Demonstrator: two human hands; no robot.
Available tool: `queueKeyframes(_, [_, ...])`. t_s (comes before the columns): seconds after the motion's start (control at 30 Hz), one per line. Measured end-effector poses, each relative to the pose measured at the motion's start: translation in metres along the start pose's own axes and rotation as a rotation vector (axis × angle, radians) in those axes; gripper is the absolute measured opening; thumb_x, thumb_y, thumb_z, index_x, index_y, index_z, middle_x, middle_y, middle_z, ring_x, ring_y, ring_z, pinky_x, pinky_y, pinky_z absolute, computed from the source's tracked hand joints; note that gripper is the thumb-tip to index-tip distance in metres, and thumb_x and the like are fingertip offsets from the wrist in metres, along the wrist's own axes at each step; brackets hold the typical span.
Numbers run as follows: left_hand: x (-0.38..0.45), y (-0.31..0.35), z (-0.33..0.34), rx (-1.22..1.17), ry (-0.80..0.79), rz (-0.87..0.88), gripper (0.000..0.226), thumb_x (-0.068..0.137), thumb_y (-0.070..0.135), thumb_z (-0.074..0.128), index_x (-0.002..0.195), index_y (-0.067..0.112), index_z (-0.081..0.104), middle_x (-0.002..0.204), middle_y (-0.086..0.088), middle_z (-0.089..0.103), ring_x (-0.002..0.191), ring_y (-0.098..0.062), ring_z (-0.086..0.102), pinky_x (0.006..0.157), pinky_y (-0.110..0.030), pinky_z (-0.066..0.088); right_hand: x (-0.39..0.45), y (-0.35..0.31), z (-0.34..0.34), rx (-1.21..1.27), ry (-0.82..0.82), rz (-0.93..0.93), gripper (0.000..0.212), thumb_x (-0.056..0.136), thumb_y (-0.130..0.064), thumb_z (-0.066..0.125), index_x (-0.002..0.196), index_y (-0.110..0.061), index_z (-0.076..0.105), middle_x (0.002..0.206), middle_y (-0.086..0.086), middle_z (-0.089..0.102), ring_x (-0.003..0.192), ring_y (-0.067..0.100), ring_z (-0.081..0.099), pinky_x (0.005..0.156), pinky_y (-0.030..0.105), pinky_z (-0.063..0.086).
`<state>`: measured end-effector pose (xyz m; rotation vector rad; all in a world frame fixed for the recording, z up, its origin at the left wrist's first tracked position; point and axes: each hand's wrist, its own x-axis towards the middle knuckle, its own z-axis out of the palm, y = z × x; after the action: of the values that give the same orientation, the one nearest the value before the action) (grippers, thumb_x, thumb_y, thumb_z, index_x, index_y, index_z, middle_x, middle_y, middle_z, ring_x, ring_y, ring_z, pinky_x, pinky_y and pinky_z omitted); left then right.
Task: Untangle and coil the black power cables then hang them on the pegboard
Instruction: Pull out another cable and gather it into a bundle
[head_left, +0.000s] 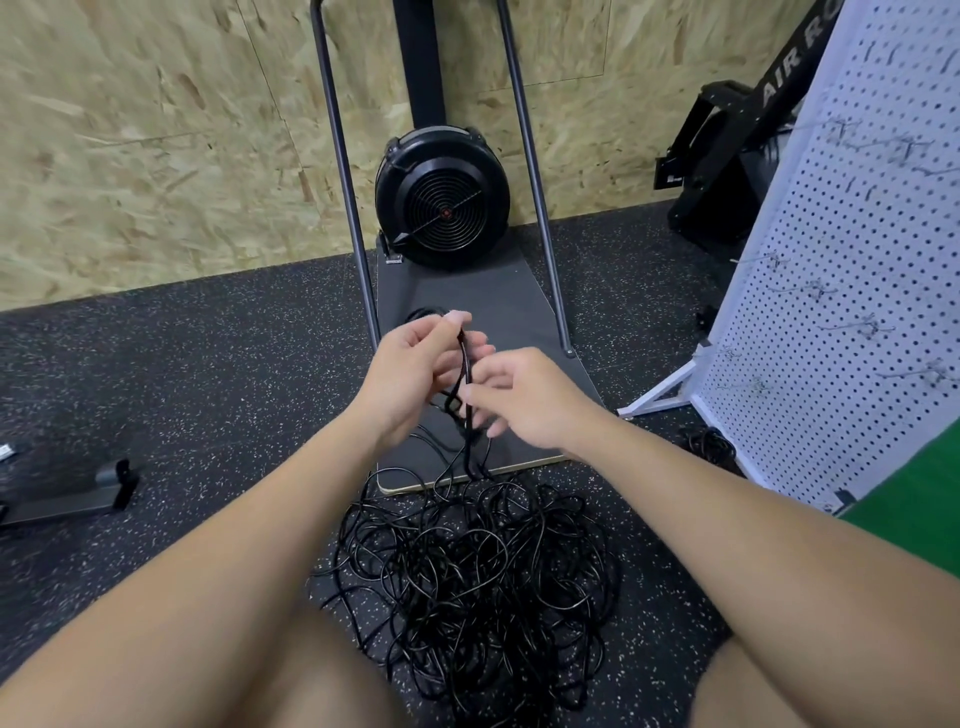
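While both hands work above the floor (208, 374), the left hand (410, 369) pinches a few gathered strands of black cable (466, 364) between thumb and fingertips, the top of the loop peeking out just above the thumb. The right hand (519, 400) sits just beside it, fingers curled around the same strands lower down, so the bundle runs upright between the two grips and touches both. From the hands the strands drop to the big tangled pile of cables (478, 582), which lies on the speckled floor directly below, between the person's bare knees (both only partly in view at the bottom edge).

How many separate cables are in the held bundle cannot be told; the strands overlap and the right palm hides where they cross. No plug can be picked out clearly in the pile.

To the right stands the white pegboard (841, 291) with metal hooks (862, 327), its upper part cut off by the frame edge. A small coil of black cable (709, 444) lies on the floor at its foot, partly hidden by the stand. Behind the hands a black fan housing (441, 200) stands on a dark mat (498, 296).
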<state>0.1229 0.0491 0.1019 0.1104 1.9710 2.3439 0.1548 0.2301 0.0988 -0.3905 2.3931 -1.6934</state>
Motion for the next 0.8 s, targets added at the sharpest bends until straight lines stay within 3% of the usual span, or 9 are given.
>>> queueKeyframes(0.07, [-0.001, -0.006, 0.0, -0.018, -0.063, -0.066, 0.05, 0.108, 0.056, 0.064, 0.13, 0.013, 0.076, 0.101, -0.015, 0.068, 0.082, -0.019, 0.057, 0.075, -0.034, 0.043, 0.003, -0.008, -0.008, 0.056, 0.088, -0.052, 0.015, 0.109, -0.017, 0.069, 0.108, -0.005, 0.078, 0.095, 0.013, 0.082, 0.08, 0.027, 0.078, 0.071, 0.041, 0.068])
queueKeyframes(0.13, [-0.003, -0.012, 0.0, 0.023, -0.103, -0.097, 0.06, 0.109, 0.06, 0.058, 0.135, 0.008, 0.072, 0.097, -0.01, 0.065, 0.081, -0.022, 0.052, 0.076, -0.034, 0.044, 0.004, -0.016, -0.016, 0.116, 0.159, -0.094, 0.015, 0.11, -0.019, 0.068, 0.112, -0.007, 0.079, 0.094, 0.011, 0.083, 0.082, 0.033, 0.079, 0.07, 0.04, 0.068])
queueKeyframes(0.27, [-0.014, -0.025, 0.003, 0.178, -0.199, -0.055, 0.017, 0.111, 0.028, 0.066, 0.118, 0.012, 0.065, 0.091, -0.004, 0.063, 0.083, -0.022, 0.052, 0.08, -0.036, 0.048, 0.01, -0.026, -0.027, 0.364, 0.298, -0.11, 0.018, 0.109, -0.012, 0.068, 0.111, 0.005, 0.074, 0.09, 0.015, 0.08, 0.077, 0.029, 0.079, 0.071, 0.041, 0.068])
queueKeyframes(0.37, [-0.023, -0.031, 0.006, 0.294, -0.304, -0.047, 0.009, 0.115, 0.018, 0.056, 0.121, 0.015, 0.062, 0.103, -0.005, 0.074, 0.088, -0.019, 0.056, 0.078, -0.035, 0.043, 0.016, -0.024, -0.032, 0.467, 0.337, -0.1, 0.023, 0.109, -0.011, 0.068, 0.116, 0.011, 0.069, 0.093, 0.02, 0.076, 0.08, 0.031, 0.081, 0.071, 0.038, 0.067])
queueKeyframes(0.47, [-0.029, -0.03, 0.01, 0.275, -0.327, -0.07, 0.016, 0.12, 0.023, 0.045, 0.123, 0.012, 0.056, 0.119, -0.022, 0.078, 0.089, -0.022, 0.061, 0.074, -0.034, 0.042, 0.019, -0.018, -0.032, 0.474, 0.348, -0.075, 0.024, 0.109, -0.011, 0.068, 0.119, 0.011, 0.068, 0.093, 0.02, 0.076, 0.084, 0.034, 0.082, 0.072, 0.037, 0.067])
queueKeyframes(0.57, [-0.032, -0.03, 0.012, 0.227, -0.307, -0.095, 0.036, 0.122, 0.034, 0.033, 0.127, 0.005, 0.053, 0.117, -0.029, 0.076, 0.084, -0.027, 0.061, 0.068, -0.033, 0.04, 0.023, -0.012, -0.036, 0.488, 0.367, -0.064, 0.022, 0.109, -0.012, 0.068, 0.115, 0.01, 0.069, 0.094, 0.022, 0.077, 0.085, 0.034, 0.082, 0.072, 0.037, 0.066])
queueKeyframes(0.63, [-0.033, -0.032, 0.013, 0.225, -0.304, -0.093, 0.045, 0.118, 0.039, 0.039, 0.132, -0.001, 0.054, 0.11, -0.025, 0.077, 0.081, -0.025, 0.057, 0.069, -0.033, 0.039, 0.025, -0.009, -0.04, 0.514, 0.399, -0.058, 0.022, 0.109, -0.013, 0.069, 0.113, 0.009, 0.07, 0.1, 0.028, 0.077, 0.088, 0.035, 0.083, 0.073, 0.037, 0.065])
queueKeyframes(0.73, [-0.031, -0.029, 0.011, 0.257, -0.281, -0.048, 0.019, 0.115, 0.016, 0.055, 0.126, 0.002, 0.06, 0.096, -0.018, 0.074, 0.077, -0.022, 0.053, 0.074, -0.034, 0.041, 0.021, -0.008, -0.044, 0.538, 0.348, -0.008, 0.026, 0.107, -0.019, 0.074, 0.117, 0.004, 0.071, 0.106, 0.023, 0.079, 0.096, 0.032, 0.083, 0.081, 0.038, 0.068])
queueKeyframes(0.8, [-0.026, -0.024, 0.006, 0.276, -0.213, 0.003, 0.013, 0.114, 0.008, 0.054, 0.121, -0.001, 0.061, 0.093, -0.015, 0.075, 0.074, -0.02, 0.053, 0.073, -0.034, 0.043, 0.015, -0.003, -0.044, 0.293, 0.293, 0.08, 0.023, 0.105, -0.027, 0.076, 0.113, -0.005, 0.075, 0.101, 0.013, 0.082, 0.091, 0.023, 0.083, 0.076, 0.032, 0.068])
